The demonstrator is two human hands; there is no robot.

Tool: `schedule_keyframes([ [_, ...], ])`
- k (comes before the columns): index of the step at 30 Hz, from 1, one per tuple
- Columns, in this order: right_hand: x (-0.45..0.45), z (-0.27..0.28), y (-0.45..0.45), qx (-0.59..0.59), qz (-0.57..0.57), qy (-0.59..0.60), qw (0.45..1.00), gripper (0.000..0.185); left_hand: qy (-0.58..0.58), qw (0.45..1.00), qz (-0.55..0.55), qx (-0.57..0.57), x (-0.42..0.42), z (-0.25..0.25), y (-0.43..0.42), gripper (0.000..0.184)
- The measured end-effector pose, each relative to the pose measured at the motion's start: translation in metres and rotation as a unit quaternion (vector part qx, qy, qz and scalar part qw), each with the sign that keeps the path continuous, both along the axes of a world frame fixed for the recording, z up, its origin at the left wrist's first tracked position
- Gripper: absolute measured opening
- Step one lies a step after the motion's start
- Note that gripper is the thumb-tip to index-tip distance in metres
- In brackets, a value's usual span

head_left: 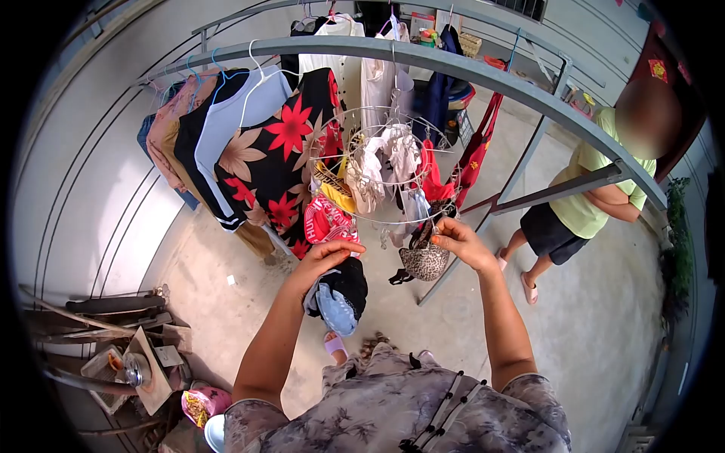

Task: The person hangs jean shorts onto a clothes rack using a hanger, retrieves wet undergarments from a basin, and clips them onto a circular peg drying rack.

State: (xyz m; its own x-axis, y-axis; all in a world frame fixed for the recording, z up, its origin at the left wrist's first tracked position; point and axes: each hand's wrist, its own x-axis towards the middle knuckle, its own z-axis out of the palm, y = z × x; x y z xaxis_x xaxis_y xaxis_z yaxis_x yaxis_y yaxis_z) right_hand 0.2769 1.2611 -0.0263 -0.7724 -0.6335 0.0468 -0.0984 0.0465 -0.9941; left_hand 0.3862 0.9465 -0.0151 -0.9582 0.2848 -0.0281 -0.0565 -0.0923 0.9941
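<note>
A round metal clip hanger hangs from the grey bar and carries several small garments. My right hand is closed in a pinch at the hanger's right edge, on the upper part of a leopard-print bra. At the front left, my left hand has its fingers stretched out, with nothing visible in them. Just behind it hangs a red and white printed cloth. Below my left wrist are black cloth and light-blue cloth; what supports them is hidden.
A grey metal rack bar arches overhead, with a slanted post at right. Shirts and a black floral garment hang at left. A person in a yellow-green shirt stands at right. Wood and a pink bag lie lower left.
</note>
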Motion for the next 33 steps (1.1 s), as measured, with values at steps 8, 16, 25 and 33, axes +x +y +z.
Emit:
schedule_keyframes([
  [8, -0.054, -0.019, 0.020, 0.076, -0.130, 0.172, 0.974, 0.017, -0.197, 0.881, 0.198, 0.381, 0.025, -0.053, 0.004, 0.030],
  [16, 0.064, 0.041, -0.046, 0.024, -0.105, 0.090, 0.990, 0.008, -0.182, 0.788, 0.288, 0.512, 0.037, -0.034, 0.026, 0.045],
  [25, 0.125, -0.006, -0.136, 0.149, 0.006, 0.283, 0.948, 0.097, -0.052, 0.799, 0.344, 0.491, 0.058, -0.033, 0.048, 0.045],
  [33, 0.106, -0.014, -0.137, 0.094, 0.062, 0.184, 0.976, 0.065, -0.037, 0.795, 0.461, 0.392, 0.091, -0.046, 0.027, 0.075],
])
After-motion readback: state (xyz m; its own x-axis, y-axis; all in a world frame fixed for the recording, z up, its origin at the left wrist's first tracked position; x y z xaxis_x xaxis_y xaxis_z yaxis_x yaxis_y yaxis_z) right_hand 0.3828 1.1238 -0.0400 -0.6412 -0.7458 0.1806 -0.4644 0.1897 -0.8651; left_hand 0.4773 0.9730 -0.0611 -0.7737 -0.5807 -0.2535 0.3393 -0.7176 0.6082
